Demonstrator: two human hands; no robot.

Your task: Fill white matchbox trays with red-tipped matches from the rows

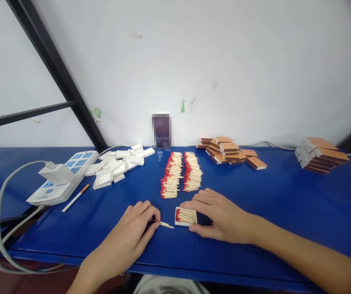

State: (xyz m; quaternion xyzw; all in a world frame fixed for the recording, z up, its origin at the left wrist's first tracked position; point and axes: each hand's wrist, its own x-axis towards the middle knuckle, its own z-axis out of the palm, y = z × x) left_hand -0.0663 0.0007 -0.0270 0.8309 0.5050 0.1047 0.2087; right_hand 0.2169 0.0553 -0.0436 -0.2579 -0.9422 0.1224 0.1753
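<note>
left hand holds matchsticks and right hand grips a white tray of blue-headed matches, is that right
Not quite: in the head view, the matches in the white tray have red heads, not blue. The left hand does hold matchsticks, and the right hand does grip the tray.

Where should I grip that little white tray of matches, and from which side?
Pinch the white tray by its near and far walls, probably from the right: it lies flat, open side up, leaving the matches inside reachable, and the left hand, holding loose matchsticks, sits to its left.
</note>
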